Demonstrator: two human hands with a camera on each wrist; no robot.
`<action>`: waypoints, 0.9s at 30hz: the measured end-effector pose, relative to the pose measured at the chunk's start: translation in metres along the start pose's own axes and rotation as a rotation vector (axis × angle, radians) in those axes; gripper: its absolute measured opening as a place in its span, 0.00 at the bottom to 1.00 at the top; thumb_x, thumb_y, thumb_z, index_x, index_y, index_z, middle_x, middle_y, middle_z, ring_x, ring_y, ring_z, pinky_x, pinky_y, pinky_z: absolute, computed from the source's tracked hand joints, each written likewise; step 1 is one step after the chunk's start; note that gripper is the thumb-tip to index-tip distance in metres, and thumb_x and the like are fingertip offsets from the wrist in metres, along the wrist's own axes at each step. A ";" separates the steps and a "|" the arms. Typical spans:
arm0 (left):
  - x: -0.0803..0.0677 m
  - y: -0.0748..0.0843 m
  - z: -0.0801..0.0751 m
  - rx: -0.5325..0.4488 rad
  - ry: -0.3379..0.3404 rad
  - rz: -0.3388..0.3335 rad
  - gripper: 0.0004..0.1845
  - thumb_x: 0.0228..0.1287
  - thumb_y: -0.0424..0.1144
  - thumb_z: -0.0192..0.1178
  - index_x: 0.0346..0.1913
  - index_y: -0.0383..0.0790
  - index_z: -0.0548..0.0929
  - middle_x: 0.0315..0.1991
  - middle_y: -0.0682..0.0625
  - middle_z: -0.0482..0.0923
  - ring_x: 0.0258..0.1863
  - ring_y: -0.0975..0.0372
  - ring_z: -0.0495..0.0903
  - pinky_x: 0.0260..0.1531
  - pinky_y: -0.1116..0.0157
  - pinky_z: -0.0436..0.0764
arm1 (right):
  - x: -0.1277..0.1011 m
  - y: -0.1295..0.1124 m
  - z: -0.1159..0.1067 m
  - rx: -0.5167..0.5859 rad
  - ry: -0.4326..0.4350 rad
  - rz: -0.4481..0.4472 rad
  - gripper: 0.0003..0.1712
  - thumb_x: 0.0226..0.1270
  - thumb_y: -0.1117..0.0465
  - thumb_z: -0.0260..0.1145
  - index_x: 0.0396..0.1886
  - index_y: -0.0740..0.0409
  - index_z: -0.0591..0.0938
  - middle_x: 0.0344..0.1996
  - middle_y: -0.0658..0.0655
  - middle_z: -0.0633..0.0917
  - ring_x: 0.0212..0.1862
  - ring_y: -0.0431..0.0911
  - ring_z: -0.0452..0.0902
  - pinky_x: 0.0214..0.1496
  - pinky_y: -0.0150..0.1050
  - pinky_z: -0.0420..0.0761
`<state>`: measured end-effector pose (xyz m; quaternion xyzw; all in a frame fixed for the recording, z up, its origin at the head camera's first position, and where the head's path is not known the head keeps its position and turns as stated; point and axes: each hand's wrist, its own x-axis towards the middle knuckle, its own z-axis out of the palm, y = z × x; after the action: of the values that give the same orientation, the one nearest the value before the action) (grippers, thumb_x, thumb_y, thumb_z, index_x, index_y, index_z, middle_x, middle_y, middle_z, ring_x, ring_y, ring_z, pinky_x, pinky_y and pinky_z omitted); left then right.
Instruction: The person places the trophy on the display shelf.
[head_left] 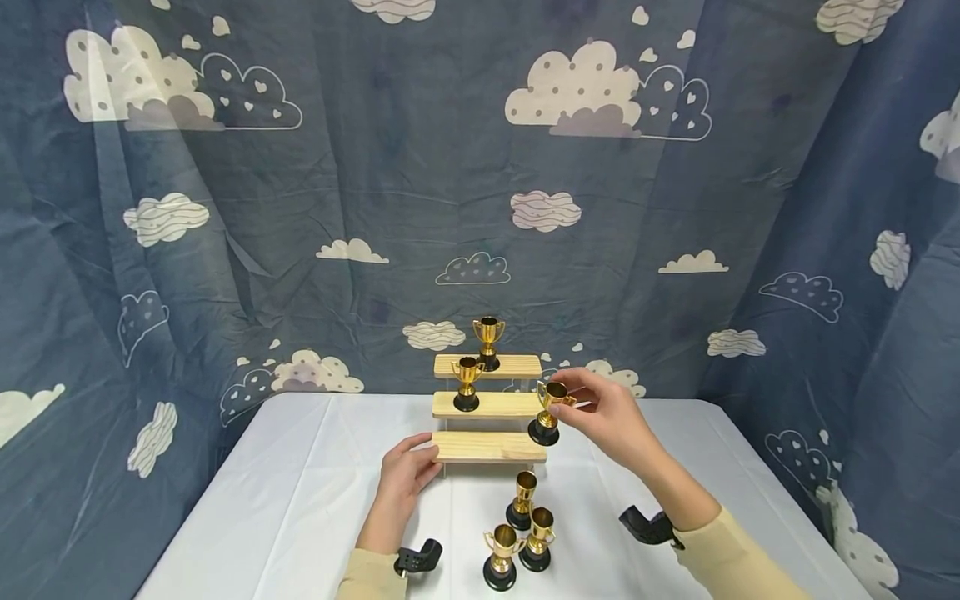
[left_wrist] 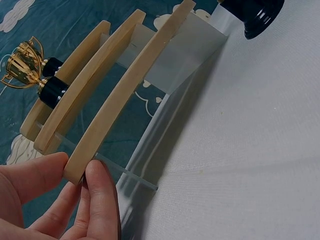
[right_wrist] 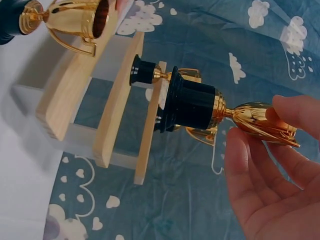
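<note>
My left hand (head_left: 402, 482) grips the left end of the lowest board of a three-tier wooden display stand (head_left: 491, 448). In the left wrist view, the thumb lies on one face of that board (left_wrist: 120, 102) and fingers on the other. My right hand (head_left: 611, 417) pinches a small gold trophy cup (head_left: 543, 431) by its bowl, just right of the stand. Its black base (right_wrist: 192, 104) hangs free of the boards. One trophy (head_left: 467, 392) stands on the middle tier, toward the left, and another trophy (head_left: 489, 337) on the top tier.
Three more trophies stand upright on the white tablecloth (head_left: 315, 500) in front of the stand: a rear one (head_left: 521, 504), a right one (head_left: 537, 546) and a front one (head_left: 500, 562). A cloud-patterned blue curtain (head_left: 420, 183) hangs behind and at both sides.
</note>
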<state>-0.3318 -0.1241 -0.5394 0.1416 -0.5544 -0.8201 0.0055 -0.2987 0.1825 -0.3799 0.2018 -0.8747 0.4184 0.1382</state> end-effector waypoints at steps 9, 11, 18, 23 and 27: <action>0.000 0.000 0.000 0.000 0.001 -0.009 0.24 0.61 0.26 0.65 0.61 0.30 0.78 0.44 0.40 0.82 0.36 0.59 0.85 0.40 0.64 0.86 | 0.015 -0.005 0.001 0.011 -0.018 0.023 0.24 0.64 0.53 0.74 0.59 0.45 0.81 0.45 0.49 0.84 0.44 0.45 0.83 0.46 0.44 0.86; 0.000 0.000 0.000 -0.001 0.000 -0.007 0.24 0.61 0.26 0.65 0.61 0.30 0.78 0.44 0.40 0.82 0.36 0.59 0.85 0.40 0.64 0.86 | 0.019 -0.005 0.002 0.020 -0.017 0.020 0.25 0.64 0.54 0.74 0.60 0.47 0.81 0.45 0.49 0.84 0.44 0.45 0.84 0.45 0.44 0.86; 0.000 0.001 0.001 -0.002 0.001 -0.005 0.24 0.61 0.26 0.65 0.61 0.29 0.78 0.43 0.40 0.82 0.36 0.59 0.84 0.39 0.64 0.86 | 0.034 -0.006 0.003 0.023 0.001 0.005 0.23 0.64 0.54 0.74 0.59 0.42 0.81 0.45 0.47 0.85 0.43 0.44 0.83 0.43 0.43 0.86; 0.001 0.000 0.001 -0.004 0.007 -0.006 0.23 0.60 0.26 0.66 0.60 0.29 0.79 0.44 0.39 0.82 0.36 0.59 0.84 0.39 0.64 0.86 | 0.043 -0.009 0.005 0.023 0.008 -0.002 0.23 0.64 0.52 0.74 0.58 0.41 0.81 0.46 0.46 0.84 0.44 0.43 0.83 0.44 0.44 0.85; 0.002 -0.001 0.001 -0.007 0.010 -0.005 0.22 0.60 0.25 0.65 0.59 0.29 0.79 0.45 0.38 0.81 0.36 0.59 0.85 0.38 0.64 0.86 | 0.051 -0.008 0.008 0.011 0.012 -0.001 0.23 0.64 0.52 0.74 0.59 0.43 0.82 0.47 0.46 0.84 0.45 0.43 0.83 0.45 0.45 0.85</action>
<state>-0.3338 -0.1232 -0.5405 0.1471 -0.5509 -0.8215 0.0069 -0.3402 0.1592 -0.3582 0.2008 -0.8714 0.4244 0.1425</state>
